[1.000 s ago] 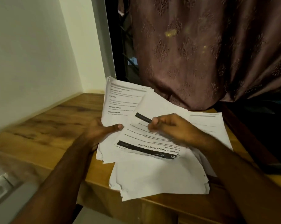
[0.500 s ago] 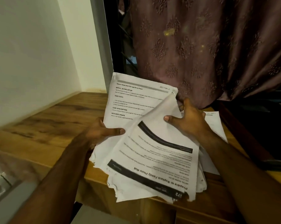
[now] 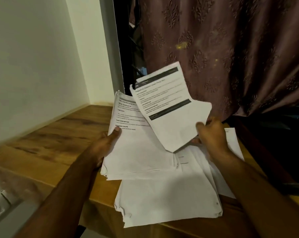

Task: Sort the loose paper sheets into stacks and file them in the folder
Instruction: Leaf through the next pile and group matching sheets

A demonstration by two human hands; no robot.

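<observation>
While the right hand (image 3: pixel 212 134) pinches a single printed sheet (image 3: pixel 169 107) by its near right corner, thumb on top, the page stands tilted up toward the curtain (image 3: pixel 231 48) and bends under its own weight. To its left, the left hand (image 3: pixel 109 143) grips a held stack (image 3: pixel 136 143), thumb pressed on its face. More loose sheets (image 3: pixel 166 200) lie on the wooden desk (image 3: pixel 47 146), overhanging its near edge. No folder shows, perhaps hidden. Laying the page down flat, edges squared to a matching pile, would probably keep it from creasing.
</observation>
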